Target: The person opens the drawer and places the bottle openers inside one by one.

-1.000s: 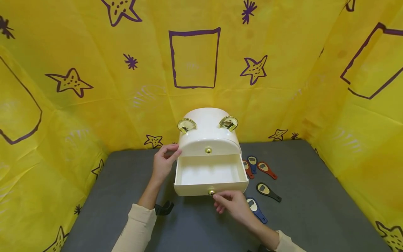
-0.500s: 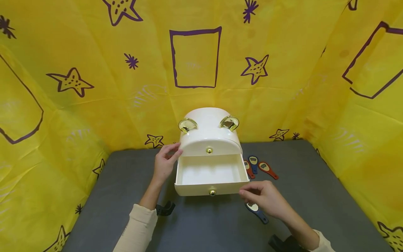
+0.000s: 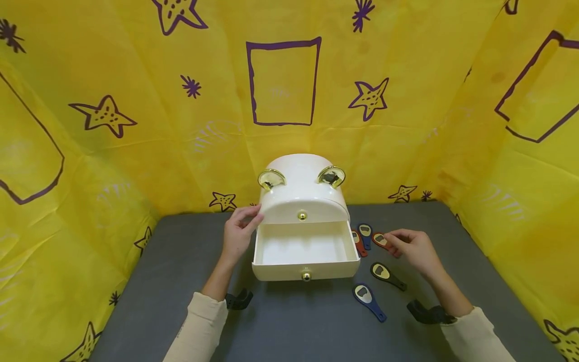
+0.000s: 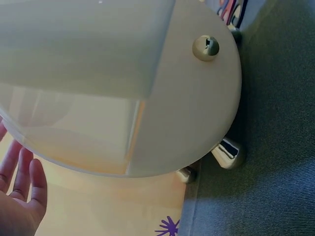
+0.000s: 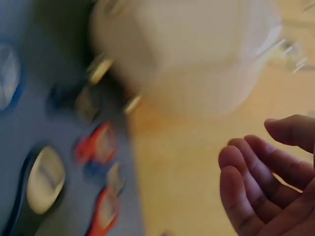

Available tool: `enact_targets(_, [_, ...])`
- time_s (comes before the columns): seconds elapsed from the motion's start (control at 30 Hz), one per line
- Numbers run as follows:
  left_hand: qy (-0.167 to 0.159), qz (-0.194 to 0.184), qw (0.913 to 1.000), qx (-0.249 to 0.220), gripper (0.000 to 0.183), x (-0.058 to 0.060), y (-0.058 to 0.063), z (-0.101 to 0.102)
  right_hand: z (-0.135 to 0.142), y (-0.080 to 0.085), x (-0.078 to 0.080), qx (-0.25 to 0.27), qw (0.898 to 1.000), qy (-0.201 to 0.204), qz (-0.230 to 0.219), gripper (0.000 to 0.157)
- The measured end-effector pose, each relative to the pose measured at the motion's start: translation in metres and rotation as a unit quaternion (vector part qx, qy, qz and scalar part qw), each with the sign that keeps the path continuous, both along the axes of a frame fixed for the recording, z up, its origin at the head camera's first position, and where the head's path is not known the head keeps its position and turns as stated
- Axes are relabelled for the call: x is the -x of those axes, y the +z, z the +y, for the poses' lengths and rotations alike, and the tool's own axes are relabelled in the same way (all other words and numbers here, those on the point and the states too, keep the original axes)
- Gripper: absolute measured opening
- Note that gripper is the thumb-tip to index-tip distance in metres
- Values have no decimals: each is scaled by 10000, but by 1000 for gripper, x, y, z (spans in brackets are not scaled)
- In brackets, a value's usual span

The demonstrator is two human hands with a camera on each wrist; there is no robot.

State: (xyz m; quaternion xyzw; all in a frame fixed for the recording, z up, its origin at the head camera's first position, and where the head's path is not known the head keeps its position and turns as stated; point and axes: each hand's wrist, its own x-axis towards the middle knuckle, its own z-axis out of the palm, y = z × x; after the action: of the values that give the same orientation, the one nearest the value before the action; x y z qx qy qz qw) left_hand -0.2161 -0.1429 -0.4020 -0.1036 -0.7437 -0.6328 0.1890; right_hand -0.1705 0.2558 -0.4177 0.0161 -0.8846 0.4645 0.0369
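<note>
A white rounded cabinet [image 3: 298, 188] with gold ear shapes stands at the middle of the table. Its lower drawer [image 3: 282, 272] is pulled out, showing a bare white inside. My left hand [image 3: 237, 235] touches the cabinet's left side with extended fingertips. My right hand [image 3: 416, 249] hovers above a red bottle opener [image 3: 379, 240], covering part of its handle in the head view. In the right wrist view, that hand's fingers [image 5: 232, 187] are loosely bent around nothing. To the left of this opener lie a blue bottle opener [image 3: 365, 233] and another red one [image 3: 360, 247], beside the drawer.
A black bottle opener [image 3: 388, 276] and a second blue one [image 3: 369, 302] lie nearer on the dark grey table [image 3: 316, 327]. Yellow cloth [image 3: 289, 141] with purple drawings rises behind and at both sides. Gold feet [image 4: 228, 153] support the cabinet.
My right hand has let go of the drawer's gold knob and moved right and back to the red bottle opener. My left hand stays at the cabinet's side. The drawer remains pulled out.
</note>
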Motion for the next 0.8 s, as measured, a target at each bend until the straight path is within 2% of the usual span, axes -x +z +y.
enact_targets(0.13, [-53,-81,9999,40,28,0,1,1,19,-27,17,-560,9981,-259,-30,36])
enact_targets(0.23, [-47,-118,9998,121,29,0,2,1,30,-44,27,-713,9963,-440,-171,39])
enact_targets(0.37, [28,-111,9998,134,28,-1,3,1,38,-59,36,-895,9941,-518,-314,37])
enact_targets(0.57, [37,-97,9999,121,28,-2,3,1,45,-77,46,-1446,9876,-370,-484,34])
enact_targets(0.8, [24,45,10000,37,27,-1,1,2,48,-91,54,-2190,9753,-71,-288,43])
